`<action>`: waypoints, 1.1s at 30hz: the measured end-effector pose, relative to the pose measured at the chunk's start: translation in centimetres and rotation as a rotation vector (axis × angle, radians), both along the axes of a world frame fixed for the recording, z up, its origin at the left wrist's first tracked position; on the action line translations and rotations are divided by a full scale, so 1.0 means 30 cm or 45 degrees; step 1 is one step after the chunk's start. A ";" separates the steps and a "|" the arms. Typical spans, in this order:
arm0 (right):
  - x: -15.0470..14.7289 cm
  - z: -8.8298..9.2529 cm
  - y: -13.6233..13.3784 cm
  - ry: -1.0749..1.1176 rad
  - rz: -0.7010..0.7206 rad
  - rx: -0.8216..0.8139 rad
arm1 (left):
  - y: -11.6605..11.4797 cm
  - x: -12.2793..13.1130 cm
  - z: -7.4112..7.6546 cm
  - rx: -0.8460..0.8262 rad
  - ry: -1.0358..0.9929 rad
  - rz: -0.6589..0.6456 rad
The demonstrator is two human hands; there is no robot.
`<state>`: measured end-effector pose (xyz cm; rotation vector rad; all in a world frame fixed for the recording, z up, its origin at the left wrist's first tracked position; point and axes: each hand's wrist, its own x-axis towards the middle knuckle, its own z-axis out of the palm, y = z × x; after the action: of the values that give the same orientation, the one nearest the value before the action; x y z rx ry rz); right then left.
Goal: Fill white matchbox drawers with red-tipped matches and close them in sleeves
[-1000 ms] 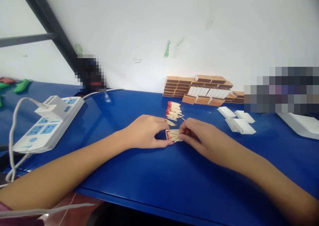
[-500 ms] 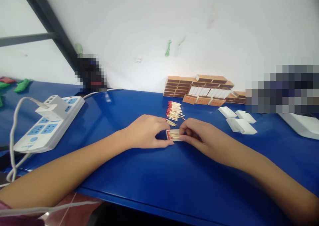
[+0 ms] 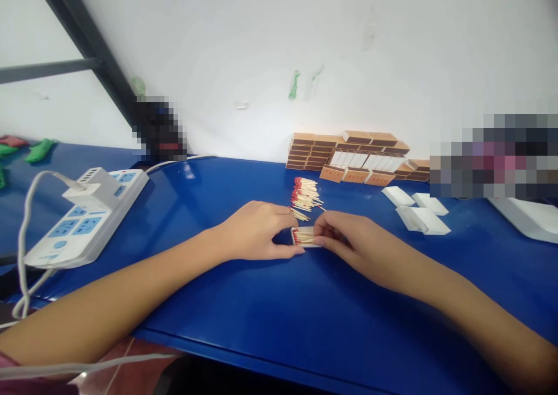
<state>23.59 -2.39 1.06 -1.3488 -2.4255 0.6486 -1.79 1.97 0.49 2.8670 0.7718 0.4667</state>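
Observation:
A small white matchbox tray [image 3: 309,245] lies on the blue table, with red-tipped matches [image 3: 302,237] in it. My left hand [image 3: 257,232] holds the tray's left end between thumb and fingers, one on each long side. At the right end, the thumb and fingertips of my right hand [image 3: 344,238] are pinched over the ends of the matches; how many they grip is hidden. Just beyond the tray, a loose pile of matches [image 3: 305,193] has its red heads mostly to the left.
Stacked matchboxes [image 3: 311,151] stand against the wall, with several white trays [image 3: 366,161] among them. More white trays [image 3: 422,212] lie at the right. A white power strip [image 3: 87,221] with a cable is at the left. Green pieces [image 3: 40,150] lie far left.
My right hand has dipped very slightly at the tray's right end. My left hand stays in place on the tray.

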 end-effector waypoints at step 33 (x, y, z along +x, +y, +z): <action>0.064 -0.056 0.102 -0.012 -0.391 0.354 | -0.010 0.005 0.005 0.070 -0.122 0.022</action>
<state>25.52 0.66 -0.62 -1.5559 -2.1496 0.2184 -1.64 1.68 0.63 2.8651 0.7803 0.6325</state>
